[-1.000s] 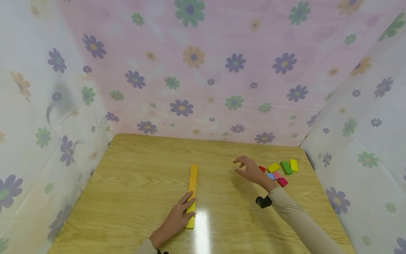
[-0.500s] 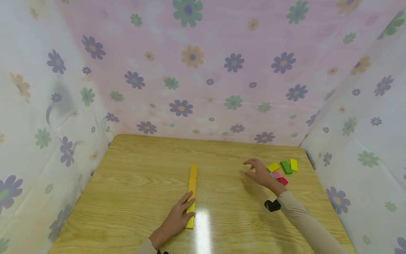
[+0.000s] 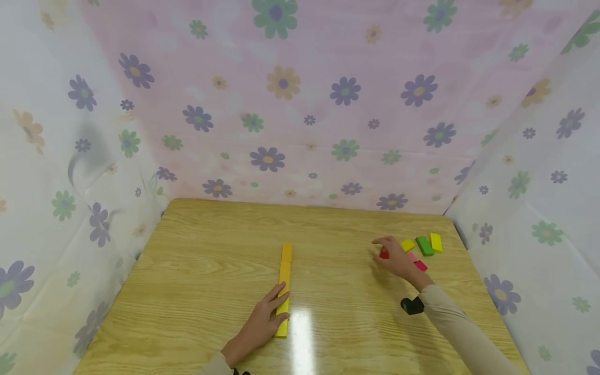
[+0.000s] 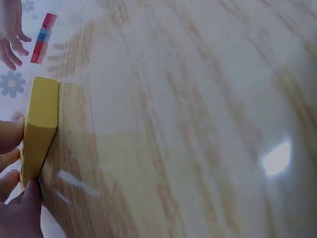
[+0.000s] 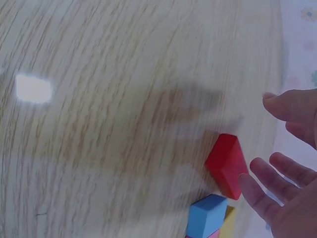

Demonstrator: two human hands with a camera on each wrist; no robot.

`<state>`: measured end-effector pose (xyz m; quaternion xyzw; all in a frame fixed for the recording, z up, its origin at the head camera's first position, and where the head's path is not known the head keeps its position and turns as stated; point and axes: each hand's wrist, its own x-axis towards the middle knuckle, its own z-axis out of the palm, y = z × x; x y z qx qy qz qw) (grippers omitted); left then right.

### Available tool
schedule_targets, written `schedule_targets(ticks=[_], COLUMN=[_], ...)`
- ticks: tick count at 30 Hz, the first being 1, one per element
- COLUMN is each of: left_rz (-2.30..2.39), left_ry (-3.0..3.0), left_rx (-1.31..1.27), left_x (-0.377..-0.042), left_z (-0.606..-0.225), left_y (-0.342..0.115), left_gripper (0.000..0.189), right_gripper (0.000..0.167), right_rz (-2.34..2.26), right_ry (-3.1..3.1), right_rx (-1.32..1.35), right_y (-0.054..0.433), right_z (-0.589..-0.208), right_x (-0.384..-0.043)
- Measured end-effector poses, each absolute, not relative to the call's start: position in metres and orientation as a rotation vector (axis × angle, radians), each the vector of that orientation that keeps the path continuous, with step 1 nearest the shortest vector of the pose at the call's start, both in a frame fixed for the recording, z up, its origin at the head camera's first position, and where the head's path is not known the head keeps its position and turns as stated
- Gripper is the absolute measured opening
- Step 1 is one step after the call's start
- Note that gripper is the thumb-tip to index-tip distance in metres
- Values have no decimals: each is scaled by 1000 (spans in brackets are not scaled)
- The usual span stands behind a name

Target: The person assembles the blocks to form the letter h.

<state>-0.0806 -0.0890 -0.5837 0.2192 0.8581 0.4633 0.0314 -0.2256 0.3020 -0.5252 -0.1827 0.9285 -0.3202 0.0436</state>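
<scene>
My left hand [image 3: 258,324] rests across a straight row of yellow and orange blocks. Its fingertips and thumb touch the yellow block [image 3: 281,329] near the row's close end, while the orange block [image 3: 286,252] forms the far end. In the left wrist view, fingers meet one side of that yellow block. At the right of the table, my right hand [image 3: 396,259] hovers over a red block [image 5: 228,166], thumb and fingers spread apart. One fingertip overlaps the red block's edge in the right wrist view, and a blue block [image 5: 205,216] lies beside it.
Beyond the right hand lie a yellow block [image 3: 408,245], a green block [image 3: 425,246] and another yellow block [image 3: 436,242]. A pink block [image 3: 412,257] and a crimson block [image 3: 421,265] sit partly behind the wrist. Flowered cloth [image 3: 300,120] walls the wooden table [image 3: 211,245].
My right hand has moved to the right toward the loose blocks, and the red block now shows between its thumb and fingers. The left hand has stayed on the row.
</scene>
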Motion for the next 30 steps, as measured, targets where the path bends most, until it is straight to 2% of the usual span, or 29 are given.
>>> schedule_targets(ticks=[15,23,30], left_rz=[1424,1418,1417], left_ry=[2643,2640,2631], left_rx=[684,689,683], left_x=[-82,-82,-81], left_z=[-586,-584,-584], left_y=[-90,-91,-91], left_gripper=[53,53,53], right_gripper=[50,63,55], right_rz=[-835,-878,-824], right_ry=[2935,2913,2935], right_rx=[-422,-338,-323], right_y=[321,319,316], right_z=[-538,-544,-545], right_x=[-227,-229,-231])
